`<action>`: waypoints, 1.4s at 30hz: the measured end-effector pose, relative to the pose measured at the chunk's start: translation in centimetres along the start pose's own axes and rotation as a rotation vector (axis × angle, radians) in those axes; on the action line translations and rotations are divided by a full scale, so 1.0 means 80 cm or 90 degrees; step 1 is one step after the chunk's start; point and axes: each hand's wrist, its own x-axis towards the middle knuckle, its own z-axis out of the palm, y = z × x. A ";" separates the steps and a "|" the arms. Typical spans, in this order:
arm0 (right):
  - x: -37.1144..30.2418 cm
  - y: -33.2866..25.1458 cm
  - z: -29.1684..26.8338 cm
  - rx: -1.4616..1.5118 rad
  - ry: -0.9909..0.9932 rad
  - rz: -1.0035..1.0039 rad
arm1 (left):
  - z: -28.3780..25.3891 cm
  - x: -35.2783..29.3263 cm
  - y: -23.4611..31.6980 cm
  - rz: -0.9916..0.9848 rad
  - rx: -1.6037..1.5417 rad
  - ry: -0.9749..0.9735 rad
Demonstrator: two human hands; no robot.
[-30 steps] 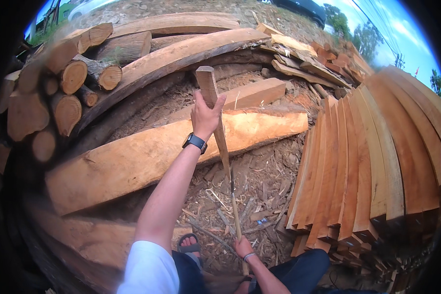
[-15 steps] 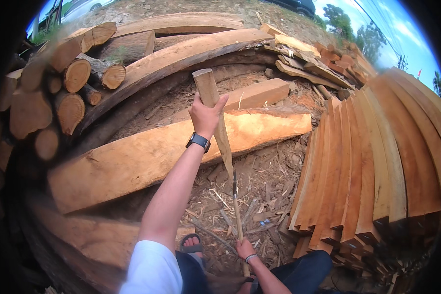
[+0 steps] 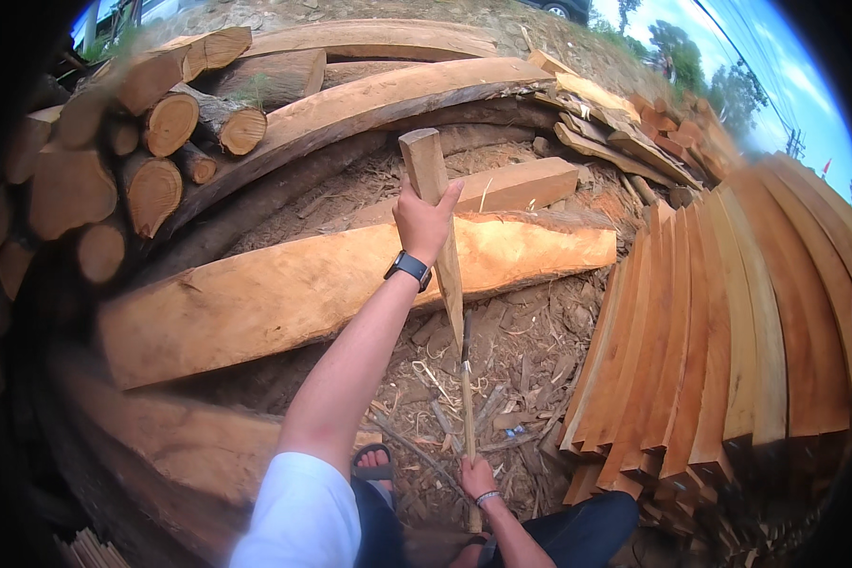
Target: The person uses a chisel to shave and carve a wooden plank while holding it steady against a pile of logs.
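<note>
My left hand is stretched forward and grips a long tapered wooden stave near its upper end, holding it upright. A dark watch sits on that wrist. Low down, my right hand is closed on the handle of a long thin blade tool, whose dark tip rests against the stave's lower edge. Below lies ground strewn with wood chips.
A thick sawn plank lies across the ground behind the stave. Cut logs are stacked at the left. Curved sawn boards lean in a row at the right. My sandalled foot is near the bottom.
The stave and my left hand have stayed nearly in place, shifting slightly. My right hand still holds the tool against the stave's lower edge.
</note>
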 end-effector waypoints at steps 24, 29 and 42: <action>-0.004 -0.023 -0.014 -0.030 0.009 -0.005 | 0.006 -0.004 0.004 -0.018 0.005 -0.036; -0.004 -0.041 -0.027 0.006 0.023 -0.020 | 0.003 -0.001 0.003 -0.021 0.003 -0.044; -0.006 -0.049 -0.040 -0.034 0.008 0.001 | 0.006 -0.001 0.000 -0.008 0.009 -0.035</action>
